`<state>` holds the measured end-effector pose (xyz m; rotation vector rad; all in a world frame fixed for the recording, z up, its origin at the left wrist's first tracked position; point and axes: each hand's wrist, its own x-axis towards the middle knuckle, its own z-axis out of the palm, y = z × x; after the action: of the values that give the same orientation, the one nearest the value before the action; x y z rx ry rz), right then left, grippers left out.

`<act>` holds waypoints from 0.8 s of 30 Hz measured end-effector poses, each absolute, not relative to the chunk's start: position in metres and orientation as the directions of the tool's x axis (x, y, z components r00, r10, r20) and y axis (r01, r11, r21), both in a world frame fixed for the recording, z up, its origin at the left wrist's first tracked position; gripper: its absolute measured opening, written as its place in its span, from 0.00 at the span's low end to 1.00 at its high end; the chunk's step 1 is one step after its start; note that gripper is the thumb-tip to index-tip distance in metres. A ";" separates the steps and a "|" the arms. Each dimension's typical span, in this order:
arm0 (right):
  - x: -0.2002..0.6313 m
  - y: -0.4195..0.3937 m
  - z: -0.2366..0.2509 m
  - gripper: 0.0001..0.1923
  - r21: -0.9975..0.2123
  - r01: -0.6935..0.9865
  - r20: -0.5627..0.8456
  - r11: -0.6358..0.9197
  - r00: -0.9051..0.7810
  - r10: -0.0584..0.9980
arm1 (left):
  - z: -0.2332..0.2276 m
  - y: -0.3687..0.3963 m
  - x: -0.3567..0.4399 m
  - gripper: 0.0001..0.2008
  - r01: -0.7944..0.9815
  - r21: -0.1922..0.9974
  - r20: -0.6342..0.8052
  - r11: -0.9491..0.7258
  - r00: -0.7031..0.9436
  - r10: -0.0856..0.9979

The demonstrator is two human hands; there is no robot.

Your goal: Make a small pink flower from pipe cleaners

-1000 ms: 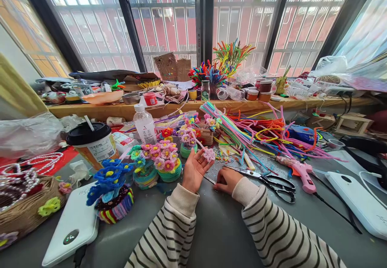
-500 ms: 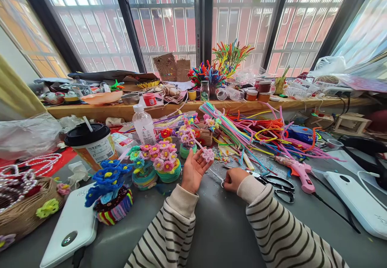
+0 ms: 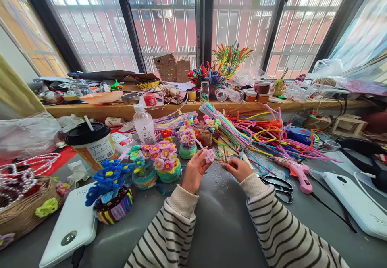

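Head view: left hand (image 3: pixel 193 170) pinched small pink pipe-cleaner flower (image 3: pixel 209 155) over grey desk (image 3: pixel 217 219) centre; stem ran up-left. Right hand (image 3: pixel 238 168), fingers pinched together, contents indiscernible, just right of flower, nearer black-handled scissors (image 3: pixel 278 185).

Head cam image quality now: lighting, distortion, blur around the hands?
Head view: strong daylight through the windows, panes bright but not blown out; window frames bow outward, so wide-angle distortion at the edges; grey table evenly lit with soft shadows; left hand, pink flower and right hand are sharp, no motion blur.
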<state>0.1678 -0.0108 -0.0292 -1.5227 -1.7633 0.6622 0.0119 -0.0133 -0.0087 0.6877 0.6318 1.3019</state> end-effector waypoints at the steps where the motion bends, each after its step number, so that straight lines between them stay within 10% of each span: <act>1: 0.166 -0.011 -0.031 0.18 -0.790 0.586 0.167 0.178 -0.074 0.983 | -0.009 -0.014 0.013 0.15 -0.608 0.786 -0.027 0.110 0.144 0.989; 24: 0.142 -0.020 -0.041 0.18 -0.794 0.477 0.204 0.378 -0.376 0.904 | -0.015 -0.012 0.014 0.22 -0.443 0.892 0.035 -0.089 -0.128 0.991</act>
<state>0.1418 -0.0199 -0.0410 -1.1848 -1.9975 0.8543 0.0138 -0.0124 -0.0154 0.8435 0.9054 1.5251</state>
